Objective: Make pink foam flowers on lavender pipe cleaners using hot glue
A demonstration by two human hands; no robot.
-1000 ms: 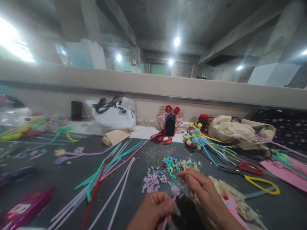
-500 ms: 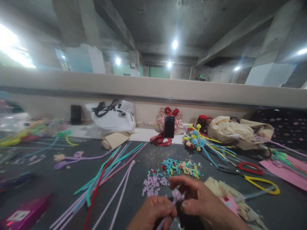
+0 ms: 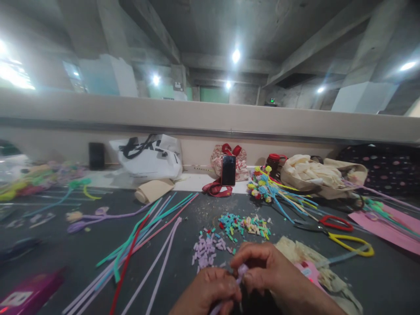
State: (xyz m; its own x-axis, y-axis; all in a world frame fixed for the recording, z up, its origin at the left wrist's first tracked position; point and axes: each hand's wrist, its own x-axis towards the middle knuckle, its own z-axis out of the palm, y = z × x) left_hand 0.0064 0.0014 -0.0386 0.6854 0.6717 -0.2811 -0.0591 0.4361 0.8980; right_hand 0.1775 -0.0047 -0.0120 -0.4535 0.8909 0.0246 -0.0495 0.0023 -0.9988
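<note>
From my feed I see a concrete room point(image 3: 213, 26) filling the upper half, cut off by a pale partition point(image 3: 278, 117), with the dark counter point(image 3: 187, 249) below. Left of centre, long strips point(image 3: 131, 250) lie loose, with two purple ones apart at the lower left. A bouquet point(image 3: 264, 189) with colourful heads lies right of centre; those heads look made up. Scissors point(image 3: 320, 228) lie at the right, and nearer my right hand point(image 3: 271, 271) is a pink tool point(image 3: 308, 271) on a crumpled cloth point(image 3: 288, 247).

At lower centre, my left hand point(image 3: 215, 288) has its fingers pinching a purple stem point(image 3: 215, 309); my right fingers close on the small purple flower point(image 3: 243, 270) above it. I judge it part-formed, though the fingers hide much of it. Purple bits point(image 3: 205, 251) and mixed bits point(image 3: 232, 223) are piled unattached just beyond, so plenty is left; I can't tell how many this flower needs.
</note>
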